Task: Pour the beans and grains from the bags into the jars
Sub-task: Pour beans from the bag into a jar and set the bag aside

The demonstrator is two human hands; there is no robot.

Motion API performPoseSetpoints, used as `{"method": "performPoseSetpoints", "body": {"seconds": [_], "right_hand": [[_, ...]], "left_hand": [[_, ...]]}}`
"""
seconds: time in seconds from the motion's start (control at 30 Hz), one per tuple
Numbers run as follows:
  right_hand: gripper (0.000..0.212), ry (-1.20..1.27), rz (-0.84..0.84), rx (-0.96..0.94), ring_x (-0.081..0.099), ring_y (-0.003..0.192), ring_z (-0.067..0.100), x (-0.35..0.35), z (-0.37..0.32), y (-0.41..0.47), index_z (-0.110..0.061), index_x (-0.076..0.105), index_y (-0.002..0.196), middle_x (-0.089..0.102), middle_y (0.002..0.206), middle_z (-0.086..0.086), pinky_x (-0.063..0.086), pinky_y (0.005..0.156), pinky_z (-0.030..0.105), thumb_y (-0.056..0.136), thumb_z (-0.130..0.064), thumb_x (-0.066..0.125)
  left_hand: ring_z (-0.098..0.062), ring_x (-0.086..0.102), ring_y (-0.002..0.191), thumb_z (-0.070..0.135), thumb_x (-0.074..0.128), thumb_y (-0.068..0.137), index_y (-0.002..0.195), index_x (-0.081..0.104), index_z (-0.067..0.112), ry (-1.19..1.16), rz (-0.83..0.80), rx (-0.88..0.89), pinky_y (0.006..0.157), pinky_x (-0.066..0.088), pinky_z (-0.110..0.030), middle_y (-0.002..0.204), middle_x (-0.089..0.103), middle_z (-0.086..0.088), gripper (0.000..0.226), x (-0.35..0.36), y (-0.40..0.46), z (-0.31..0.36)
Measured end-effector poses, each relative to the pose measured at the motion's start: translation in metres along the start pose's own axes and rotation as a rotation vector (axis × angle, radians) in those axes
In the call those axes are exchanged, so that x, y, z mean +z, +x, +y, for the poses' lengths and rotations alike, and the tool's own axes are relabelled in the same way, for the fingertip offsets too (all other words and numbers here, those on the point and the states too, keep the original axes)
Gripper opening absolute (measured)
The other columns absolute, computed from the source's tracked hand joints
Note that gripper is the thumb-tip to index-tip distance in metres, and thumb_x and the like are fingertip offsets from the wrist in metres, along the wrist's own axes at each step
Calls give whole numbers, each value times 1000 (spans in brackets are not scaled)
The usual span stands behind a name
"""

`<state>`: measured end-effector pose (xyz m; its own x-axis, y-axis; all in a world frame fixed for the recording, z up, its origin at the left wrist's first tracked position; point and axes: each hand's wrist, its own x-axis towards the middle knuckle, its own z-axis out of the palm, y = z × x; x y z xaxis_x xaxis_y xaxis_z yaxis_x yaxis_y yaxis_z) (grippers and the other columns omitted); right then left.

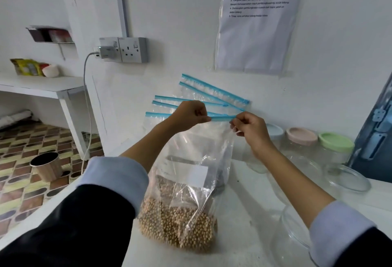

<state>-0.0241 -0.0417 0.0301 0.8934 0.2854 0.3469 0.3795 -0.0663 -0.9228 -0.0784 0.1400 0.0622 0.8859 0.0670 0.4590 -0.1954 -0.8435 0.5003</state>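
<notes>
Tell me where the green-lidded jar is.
In the head view, the green-lidded jar stands far right on the counter, beside the pink-lidded jar and against a blue board.

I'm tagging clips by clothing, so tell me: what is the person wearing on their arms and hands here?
Both arms wear dark, near-black sleeves with broad pale blue cuffs, pushed up so the forearms are bare. The left hand and right hand are bare: no gloves, and no rings, watch or bracelet show. The left cuff and right cuff look like soft folded fabric, with no markings visible.

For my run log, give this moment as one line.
left hand: pinches zip strip | right hand: pinches strip end | soybean bag: upright, unpoured
</notes>
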Motion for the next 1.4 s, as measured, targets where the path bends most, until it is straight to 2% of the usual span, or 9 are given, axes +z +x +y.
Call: {"method": "performPoseSetpoints", "body": {"seconds": [0.43, 0.63, 0.77, 0.83, 0.9, 1.0, 1.1, 1.2, 1.4], "right_hand": [[23, 48, 20, 149, 55, 66, 11, -17, 19, 10, -10, 60, 74, 63, 72, 2, 44, 61, 18, 93, -3, 53], [24, 564, -89, 368, 65, 55, 27, -14, 4, 17, -3, 57, 78, 66, 65, 13, 55, 62, 35, 93, -11, 40], [43, 695, -309, 550, 64, 50, 25, 3, -15, 23, -1, 57, 93, 68, 69, 19, 52, 47, 23, 100, -37, 35], [49, 645, -394, 613, 60, 42, 20, 21, -28, 23, 2, 58, 99, 68, 67, 22, 46, 39, 17, 102, -39, 31], [58, 442, -486, 640, 59, 37, 16, 40, -38, 23, 3, 62, 86, 67, 61, 21, 43, 36, 14, 103, -40, 27], [74, 100, -636, 627, 67, 56, 14, 67, -41, 23, -3, 68, 64, 70, 71, 20, 50, 58, 14, 101, -50, 24], [64, -62, -687, 572, 29, 30, 8, 88, -43, 19, -6, 56, 78, 51, 43, 5, 22, 38, 15, 97, -59, 26], [61, -115, -732, 454, 23, 35, 10, 97, -44, 17, -12, 45, 73, 43, 42, 4, 16, 34, 16, 90, -70, 32], [65, -186, -886, 138, 27, 33, 12, 99, -51, 7, -10, 55, 55, 39, 41, 4, 22, 39, 22, 87, -65, 44]], "left_hand": [[-33, 53, 93, 19, 68, 85, 91, 69, 3, 297, 277, -270, 81, 43, -40, 94, 60, -16, 17, -56, -23, -107], [-30, 45, 107, 19, 67, 86, 107, 57, 1, 241, 472, -306, 87, 42, -35, 114, 48, -18, 29, -55, -22, -87], [-22, 54, 76, 31, 53, 95, 88, 57, 0, 78, 486, -445, 69, 47, -30, 91, 59, -14, 32, -50, -26, -52], [-15, 54, 44, 40, 41, 99, 69, 58, 2, -103, 314, -578, 46, 46, -21, 64, 59, -9, 51, -42, -32, -35], [-12, 50, 33, 47, 31, 100, 64, 56, 4, -247, 99, -690, 39, 37, -16, 56, 54, -5, 62, -33, -41, -22], [-15, 52, 44, 49, 26, 100, 71, 56, 3, -445, -43, -782, 50, 39, -19, 63, 55, -7, 62, -22, -47, -15], [-15, 47, 47, 32, 33, 102, 75, 50, 4, -657, 12, -839, 46, 39, -19, 68, 52, -10, 42, -21, -50, -12], [-14, 45, 53, 18, 45, 97, 78, 52, 8, -681, 48, -796, 52, 40, -21, 70, 55, -7, 23, -24, -55, -16], [-25, 55, 85, 48, 48, 94, 98, 59, 7, -816, 49, -699, 84, 50, -34, 92, 60, -14, 43, -27, -62, -20]]}}
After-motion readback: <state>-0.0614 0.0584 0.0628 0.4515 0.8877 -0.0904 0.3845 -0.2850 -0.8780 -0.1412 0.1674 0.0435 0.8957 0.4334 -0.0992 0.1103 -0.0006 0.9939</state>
